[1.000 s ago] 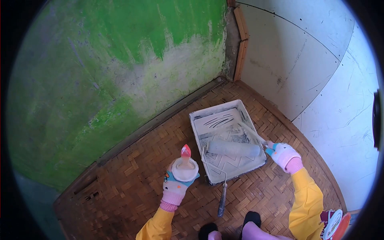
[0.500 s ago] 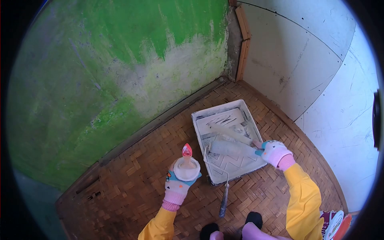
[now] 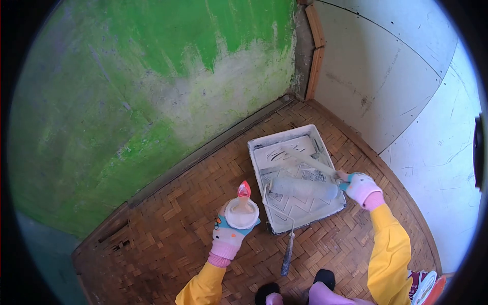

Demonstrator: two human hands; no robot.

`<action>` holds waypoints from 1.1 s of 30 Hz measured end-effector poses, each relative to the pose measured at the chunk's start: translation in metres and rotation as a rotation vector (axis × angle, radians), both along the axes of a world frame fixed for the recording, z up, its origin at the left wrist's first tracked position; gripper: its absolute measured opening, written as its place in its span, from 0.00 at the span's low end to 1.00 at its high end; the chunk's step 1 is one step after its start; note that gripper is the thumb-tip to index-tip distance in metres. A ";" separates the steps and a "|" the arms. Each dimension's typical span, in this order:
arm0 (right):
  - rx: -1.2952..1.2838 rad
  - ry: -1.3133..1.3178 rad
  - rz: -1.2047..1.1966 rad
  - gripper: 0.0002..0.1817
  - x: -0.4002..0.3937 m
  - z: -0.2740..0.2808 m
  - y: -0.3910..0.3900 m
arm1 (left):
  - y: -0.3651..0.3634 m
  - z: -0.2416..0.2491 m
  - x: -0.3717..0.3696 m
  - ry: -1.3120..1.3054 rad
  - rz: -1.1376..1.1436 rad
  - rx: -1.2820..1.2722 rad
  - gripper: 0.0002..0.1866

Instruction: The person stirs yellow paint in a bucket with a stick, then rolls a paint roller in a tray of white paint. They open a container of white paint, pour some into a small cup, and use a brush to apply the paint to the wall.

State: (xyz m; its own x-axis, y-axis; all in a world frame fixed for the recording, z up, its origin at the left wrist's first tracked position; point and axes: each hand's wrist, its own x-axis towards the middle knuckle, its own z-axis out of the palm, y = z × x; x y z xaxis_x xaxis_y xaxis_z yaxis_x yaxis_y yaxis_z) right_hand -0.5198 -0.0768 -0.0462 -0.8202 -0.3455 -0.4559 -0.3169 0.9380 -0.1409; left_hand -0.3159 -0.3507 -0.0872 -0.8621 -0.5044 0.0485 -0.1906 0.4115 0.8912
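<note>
My left hand (image 3: pixel 230 238), in a patterned glove, is shut around a small white cup (image 3: pixel 242 214) with a red-tipped brush handle (image 3: pixel 244 190) standing in it. The cup hangs just left of a white paint tray (image 3: pixel 284 134) on the floor. A paint roller (image 3: pixel 304 188) lies across the tray, and its long handle (image 3: pixel 288 253) sticks out over the near edge. My gloved right hand (image 3: pixel 362 187), at the tray's right edge, grips a thin paint-covered stick (image 3: pixel 310 162) that slants up and left into the tray.
The floor is a woven bamboo mat (image 3: pixel 168 239). A green wall (image 3: pixel 127 76) with a whitish painted patch stands behind, and white boards (image 3: pixel 401 86) rise on the right with a wooden post (image 3: pixel 315 46) in the corner. A red-and-white container (image 3: pixel 426 288) sits at the lower right.
My right hand slid left along the tray's edge with the stick, then came back to the right. The left hand with the cup stayed almost still.
</note>
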 end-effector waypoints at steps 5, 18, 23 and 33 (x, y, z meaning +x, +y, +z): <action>0.010 -0.011 0.107 0.24 0.012 -0.001 -0.006 | 0.000 -0.008 -0.004 -0.005 -0.012 0.064 0.30; -0.071 0.056 0.153 0.24 0.018 -0.017 0.006 | 0.012 0.004 -0.014 0.088 -0.041 0.013 0.22; -0.045 0.038 -0.026 0.25 0.015 -0.033 0.027 | 0.007 -0.007 -0.018 0.026 -0.083 -0.056 0.26; 0.034 0.052 -0.103 0.20 0.033 -0.006 0.035 | 0.015 -0.024 -0.017 0.055 -0.043 -0.050 0.30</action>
State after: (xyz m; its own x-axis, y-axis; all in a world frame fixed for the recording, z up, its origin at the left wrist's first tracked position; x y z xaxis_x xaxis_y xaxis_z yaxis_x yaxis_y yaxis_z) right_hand -0.4873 -0.0419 -0.0526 -0.8733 -0.2432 -0.4220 -0.2244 0.9699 -0.0947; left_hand -0.3329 -0.3359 -0.1116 -0.8784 -0.4624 0.1209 -0.1227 0.4627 0.8780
